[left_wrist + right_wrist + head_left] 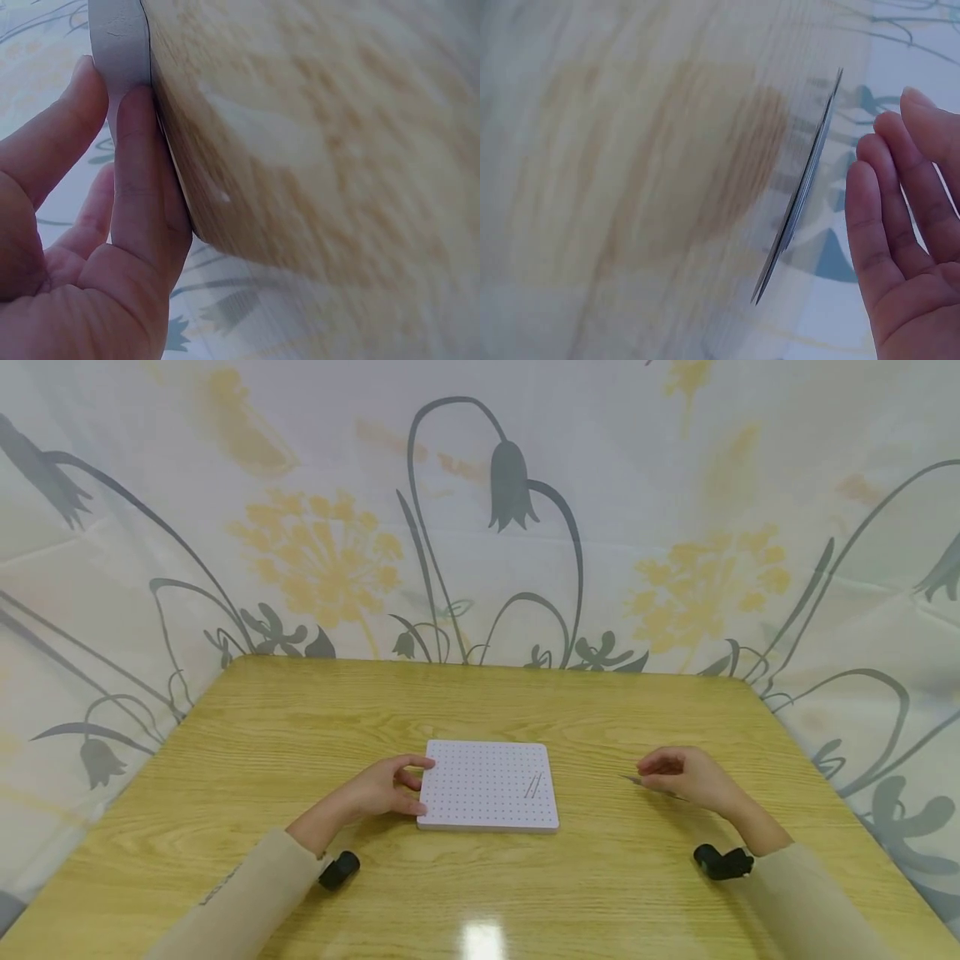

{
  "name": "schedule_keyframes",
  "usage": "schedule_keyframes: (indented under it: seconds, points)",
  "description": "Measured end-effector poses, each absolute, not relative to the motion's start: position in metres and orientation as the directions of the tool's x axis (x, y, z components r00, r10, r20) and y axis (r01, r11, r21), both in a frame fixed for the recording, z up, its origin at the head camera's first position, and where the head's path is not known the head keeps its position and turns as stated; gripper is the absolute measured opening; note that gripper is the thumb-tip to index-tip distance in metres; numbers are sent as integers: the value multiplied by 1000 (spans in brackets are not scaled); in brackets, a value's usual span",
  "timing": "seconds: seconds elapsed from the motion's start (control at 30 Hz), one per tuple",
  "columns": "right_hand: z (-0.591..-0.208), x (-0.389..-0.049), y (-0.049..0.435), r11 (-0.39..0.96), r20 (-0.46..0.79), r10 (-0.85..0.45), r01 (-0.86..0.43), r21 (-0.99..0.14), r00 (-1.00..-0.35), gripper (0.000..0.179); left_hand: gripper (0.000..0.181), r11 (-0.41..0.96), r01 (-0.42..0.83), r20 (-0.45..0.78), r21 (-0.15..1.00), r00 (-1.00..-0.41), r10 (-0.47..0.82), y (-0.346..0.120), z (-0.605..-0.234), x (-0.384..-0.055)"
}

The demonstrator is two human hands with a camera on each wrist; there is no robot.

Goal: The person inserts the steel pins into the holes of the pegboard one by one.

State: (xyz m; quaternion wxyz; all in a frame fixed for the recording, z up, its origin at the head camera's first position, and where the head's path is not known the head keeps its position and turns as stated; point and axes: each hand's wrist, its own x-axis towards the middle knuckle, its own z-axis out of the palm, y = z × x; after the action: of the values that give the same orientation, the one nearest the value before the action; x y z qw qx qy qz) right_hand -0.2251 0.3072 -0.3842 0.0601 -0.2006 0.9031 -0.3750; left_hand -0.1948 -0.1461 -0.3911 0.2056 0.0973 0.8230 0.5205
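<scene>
A white board (480,785) with a grid of small dots lies flat on the table. My left hand (386,789) rests at the board's left edge, thumb and forefinger apart. In the left wrist view, straight fingers (139,165) lie against the pale board side (124,52). Two thin dark sticks (532,785) lie slanted on the board's right part. My right hand (693,777) is off to the right, fingers loosely bent, by a slim pointed grey metal piece (632,778). The right wrist view shows this long metal piece (799,187) beside the fingertips, apart from them.
The wood-grain table (480,881) surrounds the board. A flower-printed cloth (480,568) hangs behind and along both sides. Black wrist devices (340,870) sit at both cuffs.
</scene>
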Motion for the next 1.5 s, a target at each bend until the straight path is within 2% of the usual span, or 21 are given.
schedule_keyframes:
  seconds: [0.5,0.7,1.0,1.5]
  points:
    - [-388,-230,319,733,-61,-396,-275,-622,-916,21,65,434,-55,-234,899,-898,371,-146,-393,-197]
    - [-391,-234,318,738,-107,-390,-241,-630,-914,20,65,427,-58,-234,902,-898,372,-145,-393,-197]
    - [-392,-237,314,729,-105,-417,-263,-632,-903,12,65,432,-57,-234,900,-900,368,-146,-392,-196]
    - [-390,-235,311,728,-95,-443,-296,-618,-892,10,66,432,-43,-225,901,-897,380,-146,-392,-195]
